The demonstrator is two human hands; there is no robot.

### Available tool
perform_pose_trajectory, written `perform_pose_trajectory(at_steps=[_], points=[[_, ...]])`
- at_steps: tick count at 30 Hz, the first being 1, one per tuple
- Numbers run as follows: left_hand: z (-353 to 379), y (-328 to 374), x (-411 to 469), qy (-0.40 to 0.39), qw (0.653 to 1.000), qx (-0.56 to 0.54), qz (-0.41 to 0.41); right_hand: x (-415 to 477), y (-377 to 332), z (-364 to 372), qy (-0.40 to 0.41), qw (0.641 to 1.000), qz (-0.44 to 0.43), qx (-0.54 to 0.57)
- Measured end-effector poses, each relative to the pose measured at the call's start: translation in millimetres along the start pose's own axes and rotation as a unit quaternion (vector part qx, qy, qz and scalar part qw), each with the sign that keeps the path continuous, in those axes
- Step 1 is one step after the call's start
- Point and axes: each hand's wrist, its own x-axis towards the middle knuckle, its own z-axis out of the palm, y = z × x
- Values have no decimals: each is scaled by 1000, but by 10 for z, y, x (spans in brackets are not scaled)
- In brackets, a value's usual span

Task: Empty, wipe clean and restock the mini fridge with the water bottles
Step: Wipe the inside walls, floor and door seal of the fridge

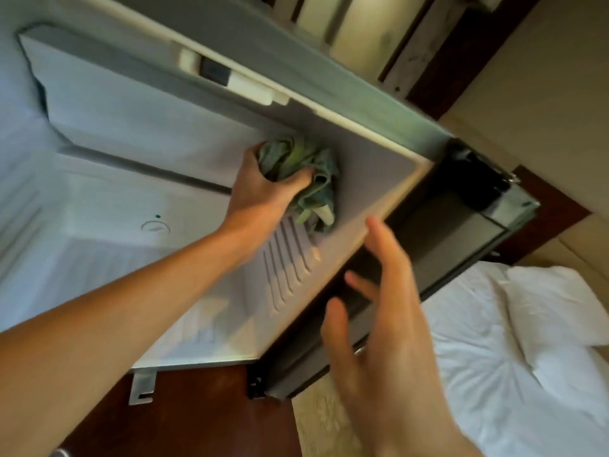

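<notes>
One cloth (298, 159) bunched in your left hand (260, 192), pressed on mini fridge (369, 179) side wall; your right hand (389, 341) spread, empty, just outside.

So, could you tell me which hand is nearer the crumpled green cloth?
Left: the left hand grips the crumpled green cloth; the right hand hovers open below it.

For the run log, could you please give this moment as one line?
step: wiping | left hand: grips cloth against fridge wall | right hand: open | bottles: none visible
</notes>
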Motion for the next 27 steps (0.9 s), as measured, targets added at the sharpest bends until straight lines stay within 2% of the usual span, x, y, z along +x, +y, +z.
perform_pose_trajectory(at_steps=[4,6,9,11,14,16,19,21,24,27], points=[[30,119,-29,-11,1000,-12,-8,373,-209,-449,18,984,-123,-129],[54,203,-60,-39,998,-44,11,500,-290,-607,50,957,-185,-219],[101,198,-102,-77,995,-50,32,702,-360,-770,79,897,-245,-359],[118,168,-113,-81,995,-49,35,856,-342,-858,53,865,-283,-411],[178,204,-66,-77,995,-55,40,1078,-277,-993,-51,842,-317,-433],[267,286,3,-71,995,-55,45,1167,-263,-1085,-101,847,-297,-429],[338,351,191,-72,995,-71,26,1209,-251,-1107,-139,900,-241,-337],[339,325,310,-73,994,-77,19,1236,-180,-1063,-161,919,-210,-291],[365,295,386,-68,996,-57,-5,1320,-43,-1058,-175,917,-214,-286],[388,330,371,-39,994,-90,-37,1452,44,-1145,-185,910,-239,-283]])
